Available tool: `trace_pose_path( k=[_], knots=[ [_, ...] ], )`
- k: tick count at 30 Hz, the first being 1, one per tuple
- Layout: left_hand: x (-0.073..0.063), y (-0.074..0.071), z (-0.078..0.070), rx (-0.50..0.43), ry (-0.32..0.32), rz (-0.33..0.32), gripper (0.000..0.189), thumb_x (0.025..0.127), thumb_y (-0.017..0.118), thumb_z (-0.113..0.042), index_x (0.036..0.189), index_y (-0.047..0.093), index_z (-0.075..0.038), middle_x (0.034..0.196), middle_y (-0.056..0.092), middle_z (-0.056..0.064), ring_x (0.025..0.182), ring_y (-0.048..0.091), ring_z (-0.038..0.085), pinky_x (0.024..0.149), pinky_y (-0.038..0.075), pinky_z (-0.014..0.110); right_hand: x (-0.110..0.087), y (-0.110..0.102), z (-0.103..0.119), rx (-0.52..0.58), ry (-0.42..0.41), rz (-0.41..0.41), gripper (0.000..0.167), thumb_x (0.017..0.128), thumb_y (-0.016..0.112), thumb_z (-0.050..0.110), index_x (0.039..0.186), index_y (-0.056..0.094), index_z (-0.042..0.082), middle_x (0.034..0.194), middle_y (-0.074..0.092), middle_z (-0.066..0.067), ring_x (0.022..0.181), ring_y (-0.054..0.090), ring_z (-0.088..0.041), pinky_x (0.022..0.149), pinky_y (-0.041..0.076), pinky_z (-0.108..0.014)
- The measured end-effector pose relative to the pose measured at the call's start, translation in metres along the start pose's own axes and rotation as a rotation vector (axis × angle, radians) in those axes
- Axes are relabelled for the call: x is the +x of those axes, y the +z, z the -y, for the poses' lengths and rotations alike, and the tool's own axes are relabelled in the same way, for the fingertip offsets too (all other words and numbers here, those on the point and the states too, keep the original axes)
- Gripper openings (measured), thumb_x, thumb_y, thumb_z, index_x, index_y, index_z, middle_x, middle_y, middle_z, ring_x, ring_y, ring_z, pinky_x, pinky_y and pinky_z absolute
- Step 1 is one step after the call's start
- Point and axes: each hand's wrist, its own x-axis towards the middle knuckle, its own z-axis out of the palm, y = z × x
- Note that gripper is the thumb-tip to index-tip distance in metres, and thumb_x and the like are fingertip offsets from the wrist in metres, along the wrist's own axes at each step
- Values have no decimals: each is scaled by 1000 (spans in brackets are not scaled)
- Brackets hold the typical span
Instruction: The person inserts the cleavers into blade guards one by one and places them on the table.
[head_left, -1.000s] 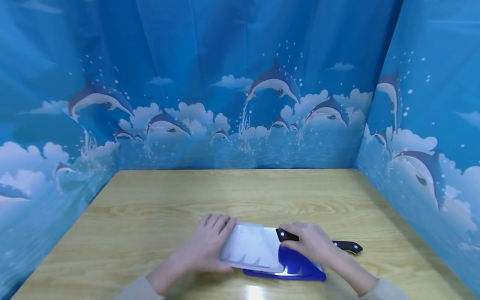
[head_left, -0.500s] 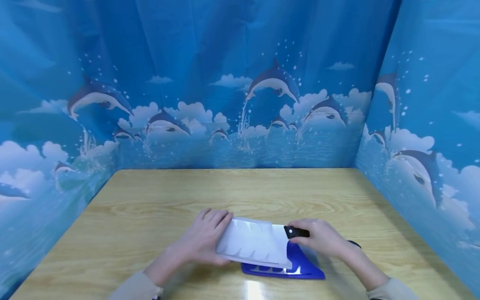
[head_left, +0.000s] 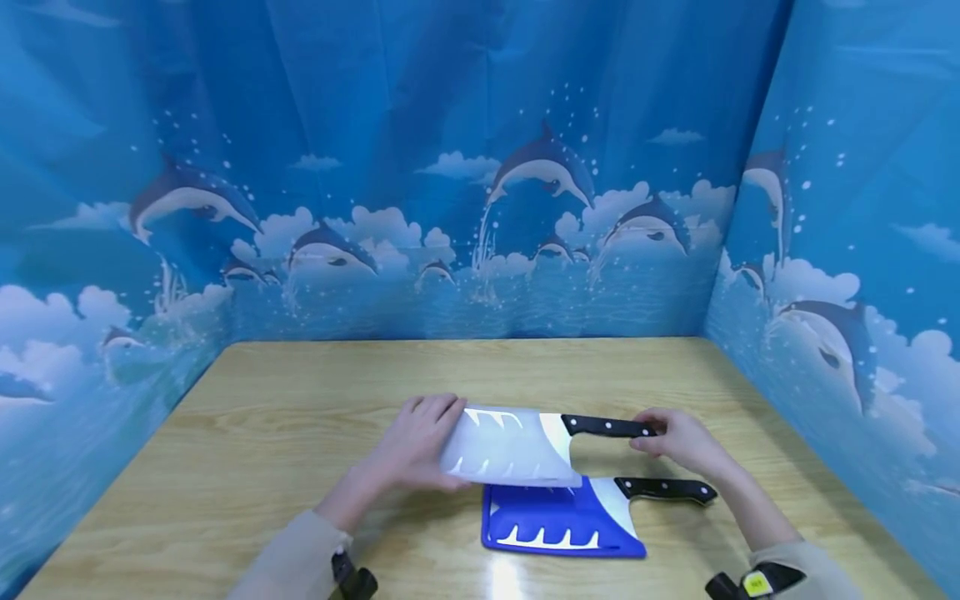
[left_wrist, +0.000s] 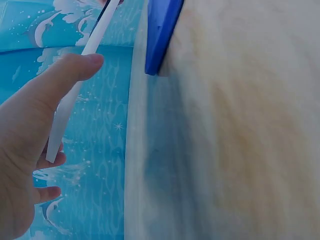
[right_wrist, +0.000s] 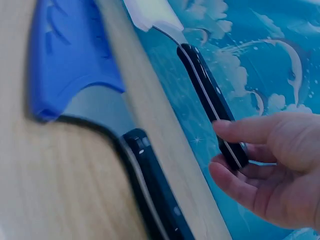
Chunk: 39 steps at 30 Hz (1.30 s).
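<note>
A cleaver in a white blade cover (head_left: pixel 510 450) is lifted above the table between my two hands. My left hand (head_left: pixel 423 442) grips the covered blade at its far left end, thumb on one face in the left wrist view. At the other end, my right hand (head_left: pixel 682 442) pinches the tip of the black handle (head_left: pixel 603 426) between thumb and fingers. A second cleaver in a blue blade cover (head_left: pixel 555 517) lies on the table just in front, its black handle (head_left: pixel 663 489) pointing right. Neither hand touches that one.
The wooden table (head_left: pixel 322 392) runs back to a blue dolphin-print curtain (head_left: pixel 375 167). More of the same curtain (head_left: pixel 847 250) hangs along the right side. A dark wrist strap (head_left: pixel 772 577) shows on the right sleeve.
The white-covered cleaver has risen and moved back off the blue-covered one, uncovering it. My right hand has slid right along its handle to the end. The blue-covered cleaver has stayed put.
</note>
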Motion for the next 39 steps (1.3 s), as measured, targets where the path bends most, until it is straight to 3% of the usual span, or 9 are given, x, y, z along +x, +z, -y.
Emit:
trace_pose_path(
  k=[3, 9, 16, 20, 25, 29, 35, 39],
  knots=[
    [16, 0, 0, -44, -26, 36, 110, 66, 81, -63, 146, 47, 4, 141, 54, 19, 129, 52, 34, 107, 43, 57, 6, -8, -2, 51, 62, -43, 52, 91, 70, 14, 129, 54, -17, 111, 65, -31, 83, 70, -27, 84, 56, -52],
    [49, 1, -3, -110, -99, 164, 112, 69, 82, -63, 151, 41, 0, 150, 47, 18, 138, 45, 33, 114, 37, 55, 17, -19, -16, 106, 113, -95, 49, 94, 66, 13, 129, 52, -17, 112, 64, -32, 92, 69, -35, 88, 55, -55],
    [80, 18, -11, -163, -155, 297, 108, 73, 80, -63, 154, 39, -5, 154, 44, 14, 142, 41, 30, 119, 31, 53, 29, -29, -44, 126, 147, -81, 55, 93, 69, 14, 132, 49, -19, 127, 52, -40, 100, 63, -37, 83, 58, -44],
    [90, 31, -15, -170, -160, 365, 107, 74, 79, -63, 154, 39, -5, 154, 45, 13, 141, 42, 29, 119, 32, 51, 34, -30, -54, 91, 170, -67, 51, 90, 71, 10, 126, 53, -20, 121, 55, -38, 95, 61, -31, 76, 55, -36],
    [94, 45, -18, -197, -187, 437, 102, 76, 78, -63, 153, 42, -7, 153, 46, 11, 141, 43, 27, 119, 32, 48, 41, -23, -62, 54, 204, -48, 39, 88, 71, 6, 116, 59, -18, 102, 63, -25, 83, 58, -24, 68, 48, -29],
    [91, 54, -18, -225, -217, 476, 100, 77, 76, -66, 152, 44, -9, 153, 46, 10, 142, 42, 26, 120, 31, 47, 44, -16, -67, 29, 208, -31, 40, 89, 70, 7, 118, 59, -18, 103, 63, -24, 84, 57, -24, 70, 47, -29],
    [84, 55, -13, -281, -257, 489, 100, 79, 74, -66, 155, 40, -10, 159, 40, 10, 148, 35, 28, 123, 26, 48, 47, -12, -66, 11, 169, -31, 47, 91, 67, 8, 125, 53, -20, 118, 58, -36, 101, 58, -39, 90, 50, -50],
    [74, 49, -3, -312, -251, 444, 101, 82, 73, -63, 156, 36, -6, 161, 36, 14, 149, 32, 31, 123, 24, 50, 43, -14, -64, -8, 134, -35, 52, 95, 64, 14, 128, 48, -23, 121, 55, -41, 108, 57, -48, 94, 50, -57]
  ],
)
